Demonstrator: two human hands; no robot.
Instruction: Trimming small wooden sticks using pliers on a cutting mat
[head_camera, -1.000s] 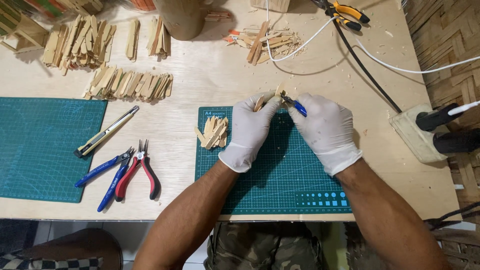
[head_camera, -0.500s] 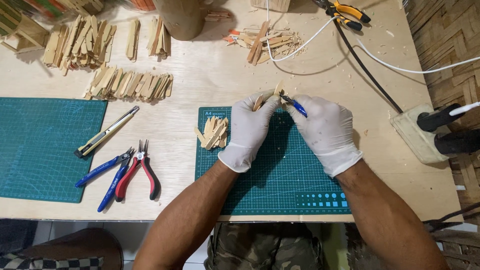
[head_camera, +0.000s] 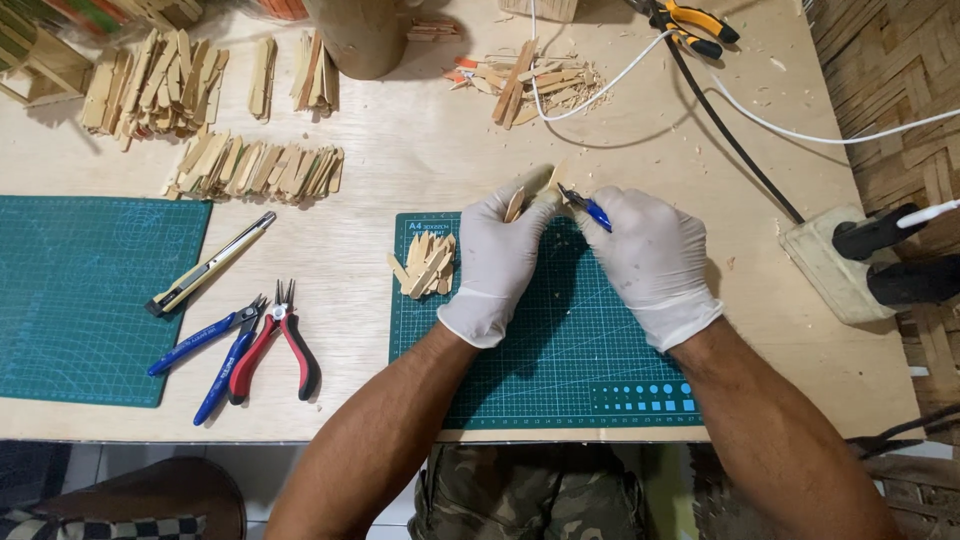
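Head view, looking down on a plywood worktable (head_camera: 420, 150).

Near edge: a green cutting mat (head_camera: 560, 350) lies flush with the table's front edge at 6 o'clock; both forearms cross it. Its lower half is bare apart from the arms. A second green mat (head_camera: 80, 290) sits at 9 o'clock, well apart, nothing on it.

Between the mats: red-handled pliers (head_camera: 285, 345) and blue-handled pliers (head_camera: 215, 345) just beside each other, and a utility knife (head_camera: 210, 263) slightly farther out at 10 o'clock.

On the near mat's upper left corner, a small pile of cut wooden sticks (head_camera: 425, 265), just beside the left hand.

Left hand (head_camera: 500, 260) (white glove): fingers curled and grasping short wooden sticks (head_camera: 530, 190) that stick out past the fingertips at the mat's top edge, 12 o'clock.

Right hand (head_camera: 650, 260) (white glove): clenched around a blue-handled tool (head_camera: 588, 210), whose tip meets the sticks; what the tip is I cannot tell. The two hands are nearly touching.

At 3 o'clock, a power strip (head_camera: 830, 265) with black plugs near the table's right edge; a black cable (head_camera: 730, 130) and a white cable (head_camera: 620, 75) run from there toward 12.

Far side: rows of wooden sticks (head_camera: 255, 170) at 11 o'clock, a scrap heap (head_camera: 525, 85) at 12, yellow-handled pliers (head_camera: 690, 22) at 1.
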